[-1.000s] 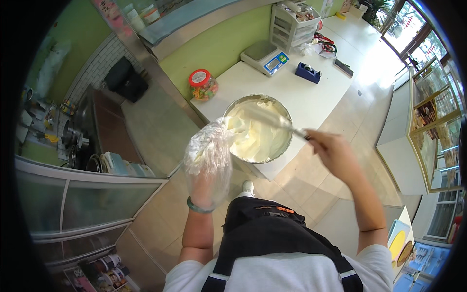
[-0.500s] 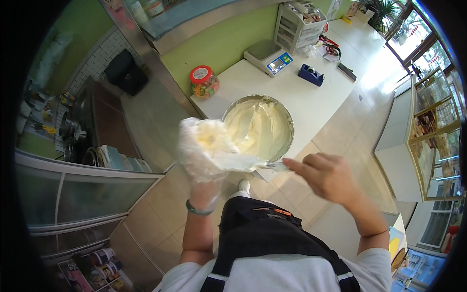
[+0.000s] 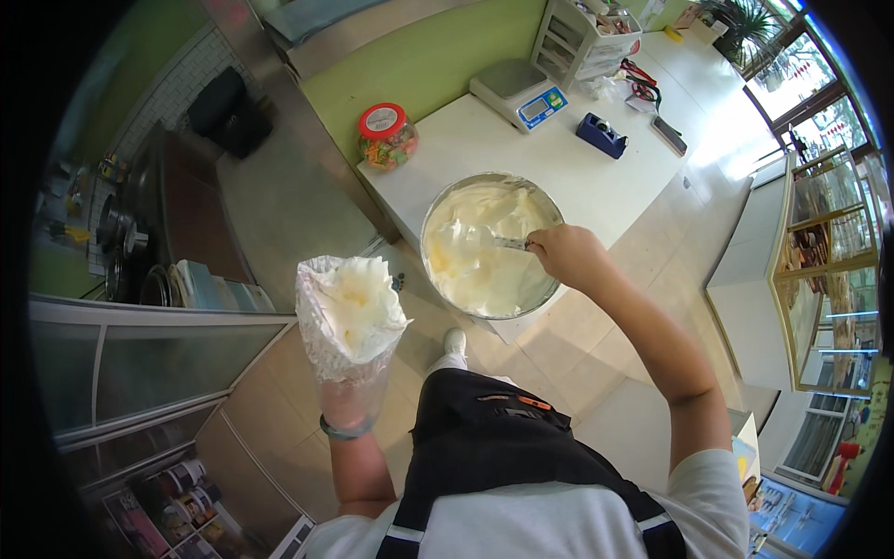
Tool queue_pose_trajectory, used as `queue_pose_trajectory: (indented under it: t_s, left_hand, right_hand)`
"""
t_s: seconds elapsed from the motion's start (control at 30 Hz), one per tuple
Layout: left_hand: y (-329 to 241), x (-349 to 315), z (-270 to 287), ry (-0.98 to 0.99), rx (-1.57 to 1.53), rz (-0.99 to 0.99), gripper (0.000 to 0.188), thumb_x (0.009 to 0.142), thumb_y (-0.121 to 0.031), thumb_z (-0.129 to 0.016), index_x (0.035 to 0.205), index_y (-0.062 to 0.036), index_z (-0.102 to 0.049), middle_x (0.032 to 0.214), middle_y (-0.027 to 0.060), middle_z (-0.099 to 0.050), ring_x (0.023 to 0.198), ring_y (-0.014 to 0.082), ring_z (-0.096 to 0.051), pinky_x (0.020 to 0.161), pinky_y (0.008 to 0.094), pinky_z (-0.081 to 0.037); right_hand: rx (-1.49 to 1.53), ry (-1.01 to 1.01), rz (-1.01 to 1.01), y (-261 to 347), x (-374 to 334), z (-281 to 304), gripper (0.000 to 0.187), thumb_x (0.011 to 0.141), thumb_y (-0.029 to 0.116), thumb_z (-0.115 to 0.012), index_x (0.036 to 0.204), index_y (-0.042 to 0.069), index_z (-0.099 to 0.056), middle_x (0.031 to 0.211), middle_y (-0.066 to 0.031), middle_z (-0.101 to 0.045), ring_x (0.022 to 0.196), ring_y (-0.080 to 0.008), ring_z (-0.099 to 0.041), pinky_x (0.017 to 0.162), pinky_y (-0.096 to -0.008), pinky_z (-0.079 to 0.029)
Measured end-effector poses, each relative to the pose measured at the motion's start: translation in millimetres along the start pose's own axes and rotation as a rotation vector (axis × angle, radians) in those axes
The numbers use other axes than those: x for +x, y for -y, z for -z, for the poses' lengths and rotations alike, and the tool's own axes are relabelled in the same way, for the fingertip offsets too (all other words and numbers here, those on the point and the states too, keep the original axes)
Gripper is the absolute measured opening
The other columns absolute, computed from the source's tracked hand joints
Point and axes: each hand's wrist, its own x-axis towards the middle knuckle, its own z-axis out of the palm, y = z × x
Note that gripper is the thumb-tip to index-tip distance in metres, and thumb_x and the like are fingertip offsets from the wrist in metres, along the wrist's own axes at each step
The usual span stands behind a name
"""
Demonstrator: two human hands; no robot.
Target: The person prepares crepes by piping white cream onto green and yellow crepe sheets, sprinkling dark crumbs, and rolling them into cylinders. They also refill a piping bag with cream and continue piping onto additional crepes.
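Observation:
My left hand [image 3: 348, 402] is closed inside the folded-over top of a clear plastic piping bag [image 3: 321, 352], holding it up at the left of the counter. Pale cream [image 3: 358, 303] with yellowish streaks heaps at the bag's mouth. Over the counter's near corner, my right hand [image 3: 570, 255] is closed around the handle of a spatula [image 3: 510, 243]. The spatula's pale blade dips into cream [image 3: 484, 284] inside a large round metal bowl [image 3: 426, 244]. Cream partly covers the blade.
On the white counter [image 3: 447, 140] stand a red-lidded candy jar [image 3: 387, 136], a scale [image 3: 521, 95], a blue tape dispenser [image 3: 601, 136] and a drawer unit [image 3: 582, 42]. Scissors [image 3: 641, 82] and a dark phone-like slab [image 3: 669, 135] lie farther right. A glass display case [image 3: 819, 252] is at right.
My right hand has taken the spatula from the piping bag's mouth into the bowl's cream. My left hand has lowered slightly and moved left with the bag, whose opening now shows heaped cream.

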Motion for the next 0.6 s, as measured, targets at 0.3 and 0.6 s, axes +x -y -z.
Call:
queue_pose_trajectory:
  t_s: [0.3, 0.6]
  left_hand:
    - [2, -23, 21, 0.135, -0.183, 0.168, 0.081, 0.086, -0.007, -0.084, 0.153, -0.0006, -0.041, 0.135, 0.0102, -0.063, 0.122, 0.0205, -0.064, 0.105, 0.0365, -0.053]
    - [-27, -21, -44, 0.119, -0.864, 0.381, 0.079, 0.085, -0.009, -0.084, 0.152, -0.0014, -0.042, 0.132, 0.0103, -0.064, 0.12, 0.0213, -0.064, 0.103, 0.0373, -0.055]
  right_hand:
    - [1.02, 0.459, -0.169, -30, -17, -8, 0.032, 0.105, 0.024, -0.06, 0.125, 0.003, -0.073, 0.073, -0.0008, -0.067, 0.06, -0.0106, -0.054, 0.056, -0.0305, -0.048]
    - [0.164, -0.558, 0.177, 96, -137, 47, 0.061, 0.088, -0.004, -0.065, 0.146, 0.015, -0.063, 0.09, -0.0081, -0.064, 0.077, -0.0255, -0.064, 0.068, -0.0368, -0.053]
